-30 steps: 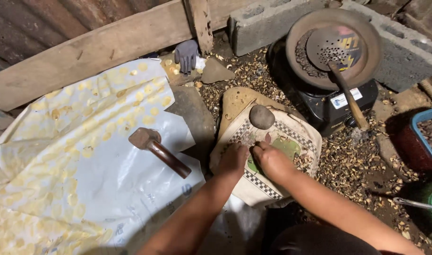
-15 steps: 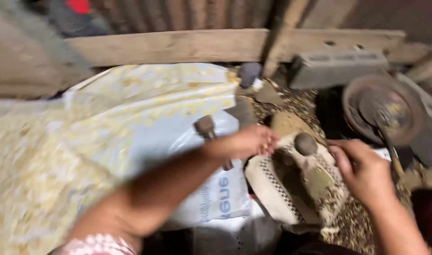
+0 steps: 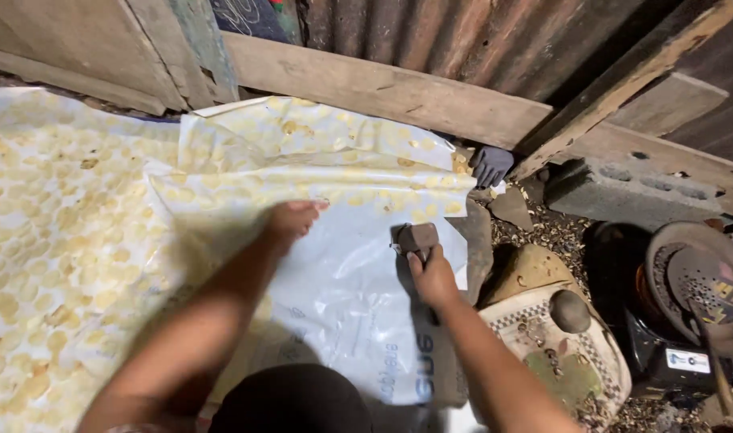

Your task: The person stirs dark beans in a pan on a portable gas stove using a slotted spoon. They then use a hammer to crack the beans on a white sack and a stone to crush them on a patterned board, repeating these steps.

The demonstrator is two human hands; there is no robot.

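A: Item one. Right hand [image 3: 434,277], closed round the handle of a wooden mallet [image 3: 418,238]; the block head stands clear above the knuckles, over the right edge of the white plastic sheet [image 3: 358,297].

B: And the left?

A: Item two. Left hand [image 3: 290,220], fingers loose and bent, pressing on the sheet near its upper fold. Holds nothing that I can see; touching only.

B: What lies on the sheet?

A: Item three. Flattened yellow discs [image 3: 70,240], many, spread across the sheet's left part and along its far edge by the wooden plank [image 3: 382,92]. The white middle carries none.

B: Off the sheet?

A: Item four. A flat stone [image 3: 535,269] just beside the right edge, a patterned sack [image 3: 567,353] with a round pebble [image 3: 571,311] on it, and a dark stove with a perforated pan [image 3: 687,281] further right.

B: Risks?

A: My judgement: the mallet head is close to the left fingers, so a loose swing could catch them. The sheet is creased and slick; pressed off-centre, it may slide and spill the discs into the shell litter [image 3: 543,232] at the right edge.
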